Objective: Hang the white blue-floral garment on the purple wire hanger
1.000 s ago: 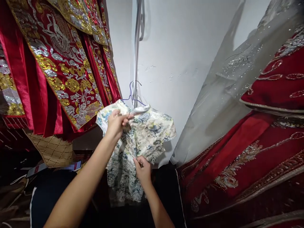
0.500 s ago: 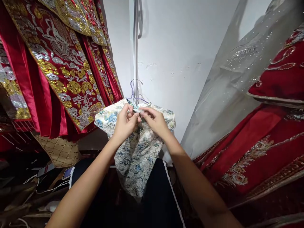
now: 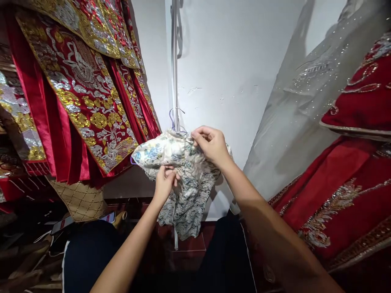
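A white blouse with blue and green flowers (image 3: 191, 179) hangs on a thin purple hanger (image 3: 171, 116) by a metal pole. My left hand (image 3: 165, 185) is closed on a fold of its front, below the shoulder on the left. Thumb and fingertips of my right hand (image 3: 213, 145) pinch the cloth near the neckline, at the upper right of the blouse. Some of the fabric under the fingers is hidden.
Red robes with gold and silver embroidery (image 3: 99, 118) hang on the left, a beaded red gown (image 3: 360, 171) on the right beside a sheer sparkly veil (image 3: 293, 106). The pole (image 3: 175, 61) stands against the white wall. Phones (image 3: 62, 224) lie low at left.
My hands have parted from the neckline: the left moved down onto the blouse front, the right moved up and to the right. The blouse has turned and its lower part has shifted.
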A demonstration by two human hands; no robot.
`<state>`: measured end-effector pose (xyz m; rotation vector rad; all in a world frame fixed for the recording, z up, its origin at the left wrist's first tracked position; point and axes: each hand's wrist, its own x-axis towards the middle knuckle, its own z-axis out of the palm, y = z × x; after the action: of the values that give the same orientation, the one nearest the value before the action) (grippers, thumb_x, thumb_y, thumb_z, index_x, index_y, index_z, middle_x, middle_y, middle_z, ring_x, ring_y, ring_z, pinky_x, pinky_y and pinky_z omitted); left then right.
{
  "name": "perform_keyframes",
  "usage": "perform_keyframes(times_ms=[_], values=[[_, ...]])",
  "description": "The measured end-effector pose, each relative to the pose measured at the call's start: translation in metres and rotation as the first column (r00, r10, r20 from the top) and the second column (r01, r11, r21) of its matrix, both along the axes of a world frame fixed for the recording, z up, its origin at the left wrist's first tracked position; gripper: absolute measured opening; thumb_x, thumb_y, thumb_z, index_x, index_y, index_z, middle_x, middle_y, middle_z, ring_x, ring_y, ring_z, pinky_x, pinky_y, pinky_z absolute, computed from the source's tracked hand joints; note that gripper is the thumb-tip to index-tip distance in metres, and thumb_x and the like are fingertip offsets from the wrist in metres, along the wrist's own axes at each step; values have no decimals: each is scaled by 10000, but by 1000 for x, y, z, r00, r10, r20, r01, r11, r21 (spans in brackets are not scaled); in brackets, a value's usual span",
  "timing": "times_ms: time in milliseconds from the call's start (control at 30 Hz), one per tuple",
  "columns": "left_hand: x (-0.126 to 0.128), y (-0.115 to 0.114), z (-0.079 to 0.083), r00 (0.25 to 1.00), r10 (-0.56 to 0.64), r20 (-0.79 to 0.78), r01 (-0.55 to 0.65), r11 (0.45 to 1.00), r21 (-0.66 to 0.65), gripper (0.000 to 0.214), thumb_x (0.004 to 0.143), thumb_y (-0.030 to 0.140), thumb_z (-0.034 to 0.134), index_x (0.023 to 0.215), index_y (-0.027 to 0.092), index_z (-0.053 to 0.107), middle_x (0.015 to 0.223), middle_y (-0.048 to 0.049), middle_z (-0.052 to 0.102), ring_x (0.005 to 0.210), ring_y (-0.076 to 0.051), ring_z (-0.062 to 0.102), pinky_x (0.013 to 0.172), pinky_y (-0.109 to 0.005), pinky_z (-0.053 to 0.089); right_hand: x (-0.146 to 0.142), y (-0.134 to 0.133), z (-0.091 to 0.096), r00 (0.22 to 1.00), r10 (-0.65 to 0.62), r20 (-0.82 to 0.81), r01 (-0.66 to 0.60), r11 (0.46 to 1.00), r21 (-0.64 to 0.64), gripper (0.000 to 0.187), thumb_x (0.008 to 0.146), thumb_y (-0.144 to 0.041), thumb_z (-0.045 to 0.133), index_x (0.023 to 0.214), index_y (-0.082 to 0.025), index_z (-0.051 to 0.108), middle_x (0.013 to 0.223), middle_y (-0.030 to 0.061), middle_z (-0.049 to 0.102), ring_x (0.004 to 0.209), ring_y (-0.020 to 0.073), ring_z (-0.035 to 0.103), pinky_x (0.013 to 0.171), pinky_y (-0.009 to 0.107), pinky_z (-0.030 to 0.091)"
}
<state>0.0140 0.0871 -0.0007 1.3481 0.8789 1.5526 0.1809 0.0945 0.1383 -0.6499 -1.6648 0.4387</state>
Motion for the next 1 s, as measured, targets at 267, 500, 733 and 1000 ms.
perform_keyframes(times_ms=[267, 500, 733, 1000], values=[[3, -34, 41, 989, 62, -136, -45, 991, 124, 292, 874, 391, 583, 703, 167, 661, 553, -10, 600, 422, -103, 449, 444, -240, 361, 3, -14, -28, 986, -84, 141, 86, 996, -11, 256, 912, -427, 573, 822, -205, 663, 674, 21, 638, 626, 167, 574, 595, 294, 414], [4, -21, 68, 948, 201, -246, -134, 955, 264, 241, 895, 440, 599, 943, 206, 630, 654, 8, 595, 514, -116, 488, 506, -231, 375, -4, -14, -38, 961, -106, 255, 103, 994, 27, 194, 931, -353, 542, 854, -214, 653, 694, 5, 635, 633, 155, 563, 617, 285, 401], [4, -10, 76, 865, 312, -393, -139, 901, 411, 243, 925, 400, 547, 823, 188, 608, 649, 5, 551, 570, -126, 457, 535, -232, 334, -9, -14, -38, 986, -29, 163, 35, 999, -34, 211, 929, -376, 531, 843, -207, 624, 726, 7, 619, 655, 154, 570, 610, 271, 415], [2, 9, 63, 960, 51, -276, -14, 991, 132, 247, 773, 382, 691, 748, 142, 638, 504, 40, 491, 433, -82, 366, 452, -214, 268, -13, -4, -41, 990, -71, 125, 70, 997, 11, 214, 934, -364, 532, 820, -199, 609, 724, 9, 620, 685, 159, 587, 658, 281, 432]])
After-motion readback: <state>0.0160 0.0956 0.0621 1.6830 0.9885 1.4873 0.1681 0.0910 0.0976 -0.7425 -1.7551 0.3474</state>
